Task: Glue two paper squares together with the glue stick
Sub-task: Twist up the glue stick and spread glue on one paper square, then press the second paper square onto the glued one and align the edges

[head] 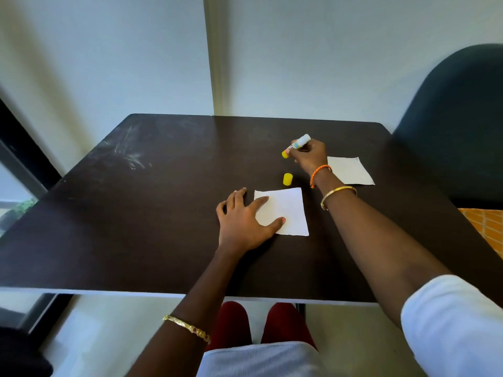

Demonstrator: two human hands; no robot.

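Note:
A white paper square (288, 210) lies near the middle of the dark table (141, 213). My left hand (242, 221) rests flat on its left part, fingers spread, thumb and forefinger on the sheet. A second paper square (351, 171) lies farther right. My right hand (310, 156) hovers between the two sheets, closed around a white glue stick (298, 144) with a yellow base. The stick is uncapped and tilted. Its yellow cap (287, 179) stands on the table just beyond the near sheet.
A dark chair back (457, 118) stands at the right of the table. An orange patterned cloth (487, 227) shows past the right edge. Walls close the far side. The table's left half has faint scratches (130, 153).

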